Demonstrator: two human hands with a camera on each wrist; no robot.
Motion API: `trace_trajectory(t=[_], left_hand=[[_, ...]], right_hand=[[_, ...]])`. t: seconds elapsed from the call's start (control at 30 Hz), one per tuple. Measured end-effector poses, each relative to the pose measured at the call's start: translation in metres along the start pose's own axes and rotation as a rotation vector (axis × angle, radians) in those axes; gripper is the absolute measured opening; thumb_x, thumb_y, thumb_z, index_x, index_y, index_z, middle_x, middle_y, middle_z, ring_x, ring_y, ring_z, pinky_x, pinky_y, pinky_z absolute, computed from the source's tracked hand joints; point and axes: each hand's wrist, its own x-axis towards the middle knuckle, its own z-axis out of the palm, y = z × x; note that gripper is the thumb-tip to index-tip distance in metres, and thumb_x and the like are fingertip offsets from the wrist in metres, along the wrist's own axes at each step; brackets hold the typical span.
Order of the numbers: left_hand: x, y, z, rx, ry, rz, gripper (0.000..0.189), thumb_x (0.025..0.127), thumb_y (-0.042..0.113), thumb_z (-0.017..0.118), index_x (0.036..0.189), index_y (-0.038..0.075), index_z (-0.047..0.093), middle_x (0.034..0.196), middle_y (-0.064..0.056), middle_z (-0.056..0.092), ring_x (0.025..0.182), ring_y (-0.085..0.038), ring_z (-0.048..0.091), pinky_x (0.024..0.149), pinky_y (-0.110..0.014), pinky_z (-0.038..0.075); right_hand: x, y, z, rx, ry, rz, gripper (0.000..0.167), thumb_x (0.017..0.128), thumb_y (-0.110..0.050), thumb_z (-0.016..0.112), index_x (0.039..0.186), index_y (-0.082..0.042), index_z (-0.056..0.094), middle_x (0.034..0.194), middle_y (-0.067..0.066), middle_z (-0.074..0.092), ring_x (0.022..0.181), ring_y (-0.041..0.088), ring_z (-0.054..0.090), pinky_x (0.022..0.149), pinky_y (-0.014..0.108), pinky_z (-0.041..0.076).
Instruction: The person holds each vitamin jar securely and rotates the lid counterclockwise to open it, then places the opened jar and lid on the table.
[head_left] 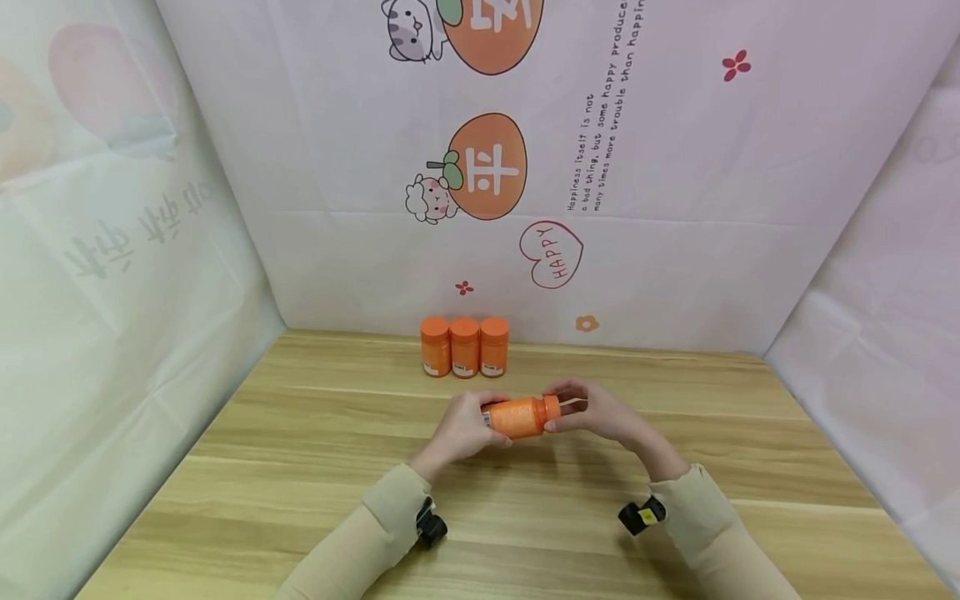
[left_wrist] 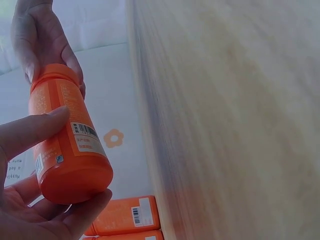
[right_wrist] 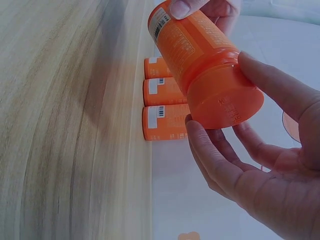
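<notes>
An orange pill bottle (head_left: 516,417) with an orange screw cap (head_left: 552,407) lies on its side in the air above the table, cap toward the right. My left hand (head_left: 467,423) grips its base end, the thumb (left_wrist: 37,131) across the label and the fingers on the far side. At the other end my right hand (head_left: 596,411) holds the cap between thumb and fingers. The right wrist view shows the cap seated on the bottle's neck, the right thumb (right_wrist: 270,80) against its edge. A barcode label (left_wrist: 85,131) is visible near the base.
Three more orange bottles (head_left: 464,348) stand upright side by side at the back of the wooden table (head_left: 330,467). Behind them rises a white printed cloth (head_left: 360,250), with cloth walls on both sides. Each wrist wears a small black camera (head_left: 431,527).
</notes>
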Motion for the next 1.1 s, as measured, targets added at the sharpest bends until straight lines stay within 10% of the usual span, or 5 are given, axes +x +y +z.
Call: trace_trajectory(t=[1.1], left_hand=[[0.0, -0.001, 0.0009, -0.009, 0.009, 0.009, 0.06, 0.058, 0.011, 0.087, 0.115, 0.012, 0.066, 0.109, -0.003, 0.068, 0.093, -0.017, 0.059, 0.085, -0.037, 0.045]], right_hand=[[-0.005, -0.0011, -0.0056, 0.021, 0.038, 0.013, 0.056, 0.08, -0.026, 0.076, 0.126, -0.004, 0.052, 0.123, 0.015, 0.058, 0.107, 0.027, 0.061, 0.087, 0.038, 0.051]])
